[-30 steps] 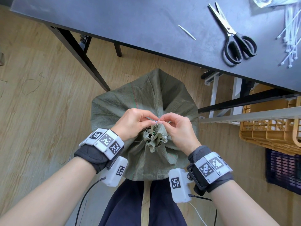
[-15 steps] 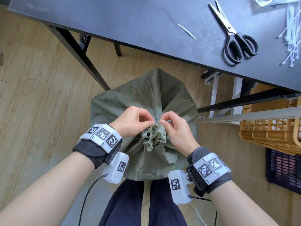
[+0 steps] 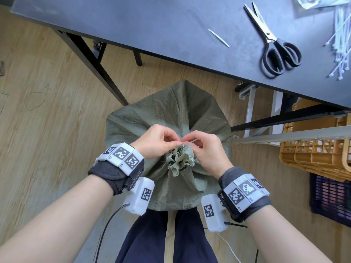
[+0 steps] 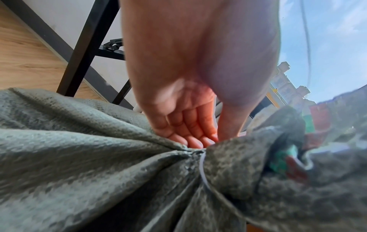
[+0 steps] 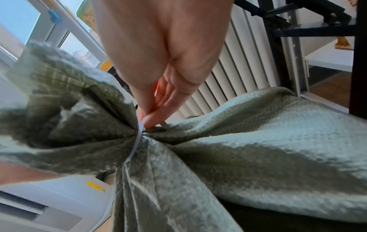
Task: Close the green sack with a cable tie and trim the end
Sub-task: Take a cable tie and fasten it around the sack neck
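Observation:
The green woven sack [image 3: 133, 126] stands on the floor in front of me, its mouth bunched into a ruffle [image 3: 180, 158]. A white cable tie [image 4: 202, 169] [image 5: 137, 141] circles the gathered neck. My left hand [image 3: 159, 143] and right hand [image 3: 205, 147] meet at the far side of the neck, fingertips curled and pinching the tie there. A short length of the tie's tail [image 3: 194, 140] sticks out by the right fingers. The tie's head is hidden by the fingers. Black-handled scissors [image 3: 275, 48] lie on the dark table [image 3: 152, 19] at the upper right.
Several spare white cable ties [image 3: 340, 40] lie at the table's right edge, and a cut tie end [image 3: 218, 37] rests mid-table. A yellow crate [image 3: 313, 149] and a dark purple crate [image 3: 330, 198] sit at the right. Black table legs [image 3: 95, 63] stand behind the sack.
Both hands stayed at the sack's neck and shifted slightly away from me with small finger movements on the tie. The sack has not moved.

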The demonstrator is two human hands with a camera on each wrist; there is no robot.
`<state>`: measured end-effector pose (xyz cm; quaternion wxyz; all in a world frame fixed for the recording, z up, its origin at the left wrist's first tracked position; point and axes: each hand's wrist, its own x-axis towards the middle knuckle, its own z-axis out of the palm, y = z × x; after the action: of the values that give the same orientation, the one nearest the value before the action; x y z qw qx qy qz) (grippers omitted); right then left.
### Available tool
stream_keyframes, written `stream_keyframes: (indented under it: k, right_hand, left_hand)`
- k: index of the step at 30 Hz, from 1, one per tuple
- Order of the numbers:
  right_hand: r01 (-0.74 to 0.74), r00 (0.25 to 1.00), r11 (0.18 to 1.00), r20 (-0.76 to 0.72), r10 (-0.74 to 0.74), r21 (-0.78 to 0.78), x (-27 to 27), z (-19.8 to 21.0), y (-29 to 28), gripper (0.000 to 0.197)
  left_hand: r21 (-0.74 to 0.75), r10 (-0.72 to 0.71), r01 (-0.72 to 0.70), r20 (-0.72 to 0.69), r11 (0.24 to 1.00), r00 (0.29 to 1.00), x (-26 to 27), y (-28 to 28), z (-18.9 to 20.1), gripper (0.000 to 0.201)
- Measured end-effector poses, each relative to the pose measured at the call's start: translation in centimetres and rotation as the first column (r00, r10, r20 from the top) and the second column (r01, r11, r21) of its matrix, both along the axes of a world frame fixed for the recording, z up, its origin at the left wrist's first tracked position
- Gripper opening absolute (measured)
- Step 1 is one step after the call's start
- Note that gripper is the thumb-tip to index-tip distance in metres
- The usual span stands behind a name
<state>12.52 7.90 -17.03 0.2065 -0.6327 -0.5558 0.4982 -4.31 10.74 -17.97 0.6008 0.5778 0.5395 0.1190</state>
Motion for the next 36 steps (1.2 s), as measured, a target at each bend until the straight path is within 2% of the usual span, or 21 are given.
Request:
stream_keyframes:
  k: [4,7,14,19,23,25,27,30,33,36]
  right_hand:
    - [-0.012,0.998,0.998,0.059,0.008,0.058,0.0,0.1,0.2,0.006]
    - [0.035,0.997,0.997,0.064,-0.04,0.069,0.0,0.3,0.3,0.007]
    - [0.212,0.968,0.975,-0.125,-0.219,-0.071,0.1,0.5,-0.2,0.009]
    - [0.259,0.953,0.96,-0.135,-0.272,-0.109,0.2,0.3,-0.4,0.01]
    - [0.061,0.996,0.997,0.059,-0.063,0.039,0.3,0.1,-0.1,0.006]
    - [-0.068,0.988,0.987,0.15,0.046,0.147,0.2,0.1,0.3,0.013]
    - [-0.193,0.959,0.953,0.252,0.133,0.231,0.0,0.0,0.5,0.021]
    - [-0.376,0.879,0.866,0.424,0.219,0.331,-0.5,0.0,0.6,0.011]
    - [-0.521,0.792,0.779,0.538,0.289,0.349,-0.9,0.2,0.7,0.023]
    - [-0.561,0.754,0.766,0.576,0.316,0.313,-1.2,0.3,0.9,0.013]
  left_hand:
    - [0.011,0.036,-0.036,0.018,0.999,0.999,0.0,0.1,0.2,0.009]
    - [0.04,0.049,-0.049,0.001,0.998,0.999,-0.2,0.4,0.0,0.008]
    - [0.066,-0.013,0.019,-0.093,0.998,0.996,-1.2,0.5,-0.2,0.008]
    - [0.057,-0.029,0.035,-0.105,0.998,0.994,-1.4,0.7,-0.2,0.007]
    - [0.038,-0.012,0.016,-0.092,0.999,0.996,-1.5,0.4,-0.3,0.009]
    - [0.023,-0.012,0.014,-0.088,1.0,0.996,-1.5,0.5,-0.3,0.011]
    - [0.014,-0.029,0.03,-0.091,0.999,0.995,-1.3,0.6,-0.2,0.01]
    - [0.019,-0.055,0.057,-0.116,0.998,0.992,-1.2,0.8,0.2,0.008]
    - [0.023,-0.066,0.07,-0.136,0.997,0.988,-1.4,0.8,0.5,0.007]
    - [0.047,-0.063,0.07,-0.126,0.996,0.99,-1.5,0.6,0.5,0.007]
